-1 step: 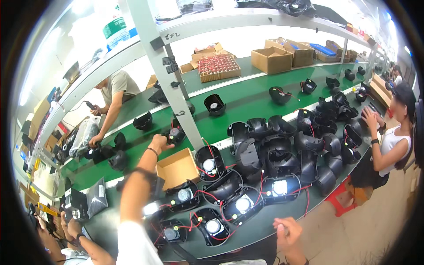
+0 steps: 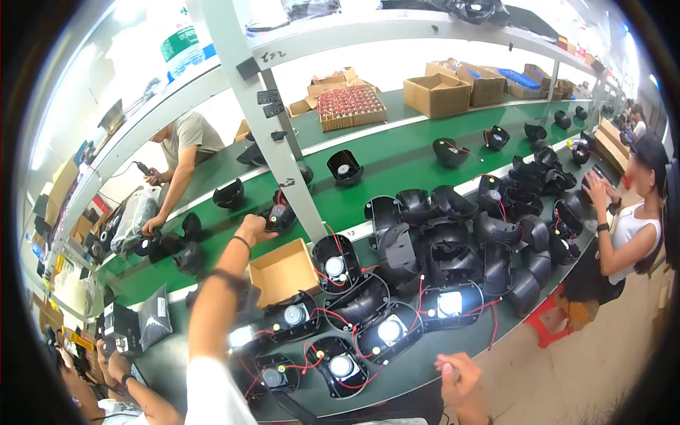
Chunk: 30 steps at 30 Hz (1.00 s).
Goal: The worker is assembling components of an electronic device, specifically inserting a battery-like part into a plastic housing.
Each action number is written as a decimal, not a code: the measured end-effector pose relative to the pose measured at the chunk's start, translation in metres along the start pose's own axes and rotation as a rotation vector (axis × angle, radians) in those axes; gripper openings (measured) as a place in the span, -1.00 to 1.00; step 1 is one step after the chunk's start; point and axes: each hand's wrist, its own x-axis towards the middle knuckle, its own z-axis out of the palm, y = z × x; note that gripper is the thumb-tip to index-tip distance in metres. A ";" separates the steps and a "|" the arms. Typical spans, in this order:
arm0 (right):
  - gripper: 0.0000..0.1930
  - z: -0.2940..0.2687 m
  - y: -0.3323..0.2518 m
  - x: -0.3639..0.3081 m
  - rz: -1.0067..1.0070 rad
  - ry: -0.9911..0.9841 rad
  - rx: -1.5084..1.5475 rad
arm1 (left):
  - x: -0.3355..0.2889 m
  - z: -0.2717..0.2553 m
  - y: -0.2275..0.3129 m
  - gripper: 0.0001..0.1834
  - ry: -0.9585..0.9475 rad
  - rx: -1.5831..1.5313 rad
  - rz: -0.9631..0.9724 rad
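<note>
My left hand [image 2: 253,228] reaches over the green belt. Its fingers are closed on the near edge of a black speaker housing [image 2: 283,214], a curved plastic shell with a round speaker inside. My right hand [image 2: 462,377] hovers by the front edge of the table, fingers loosely bent and slightly apart, with nothing in it. Between my hands lie several black housings with round speakers and red wires, among them one with a bright speaker [image 2: 392,330] and one nearer me [image 2: 342,366]. An open cardboard box [image 2: 285,271] sits just below my left hand.
Black curved shells [image 2: 453,244] are heaped on the table to the right. A grey metal post [image 2: 280,134] rises beside my left hand. More housings sit on the green belt [image 2: 397,159]. Co-workers are across the belt [image 2: 188,145], at lower left and at right [image 2: 630,227].
My right hand has shifted very slightly left and down. My left hand stays at the same housing.
</note>
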 end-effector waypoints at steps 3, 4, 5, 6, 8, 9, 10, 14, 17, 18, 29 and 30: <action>-0.77 0.018 0.014 -0.013 0.023 0.024 0.029 | -0.003 0.028 0.006 -0.62 0.742 1.027 0.855; -0.83 0.015 0.014 -0.015 0.063 -0.062 -0.065 | -0.020 0.056 0.030 -0.65 0.664 1.047 1.105; -0.87 0.019 0.009 -0.012 0.076 -0.166 -0.098 | -0.007 0.038 0.048 -0.57 0.417 1.178 1.080; -0.82 0.020 0.003 0.000 -0.043 -0.154 -0.192 | -0.028 0.069 0.063 -0.50 0.125 1.038 1.211; -0.79 0.030 0.021 -0.010 -0.096 -0.096 -0.136 | -0.002 0.093 0.067 -0.47 -0.281 0.663 0.786; -0.76 0.033 0.029 -0.015 -0.132 -0.026 -0.118 | 0.002 0.113 0.068 -0.47 -0.287 0.657 0.785; -0.70 0.037 0.032 -0.013 -0.171 0.008 -0.126 | 0.003 0.133 0.071 -0.43 -0.350 0.802 0.820; -0.70 0.039 0.030 -0.012 -0.207 -0.038 -0.230 | 0.025 0.168 0.076 -0.22 -0.579 0.980 0.857; -0.71 0.032 0.015 -0.005 -0.124 -0.134 -0.287 | 0.058 0.172 0.068 -0.09 -0.687 0.920 0.841; -0.71 0.031 0.013 -0.004 -0.128 -0.127 -0.280 | 0.068 0.170 0.065 -0.09 -0.782 0.867 0.779; -0.75 0.035 0.025 -0.020 -0.134 -0.058 -0.300 | 0.078 0.195 0.058 -0.30 -0.481 0.672 0.747; -0.75 0.035 0.025 -0.020 -0.139 -0.062 -0.289 | 0.079 0.186 0.066 -0.30 -0.375 0.700 0.772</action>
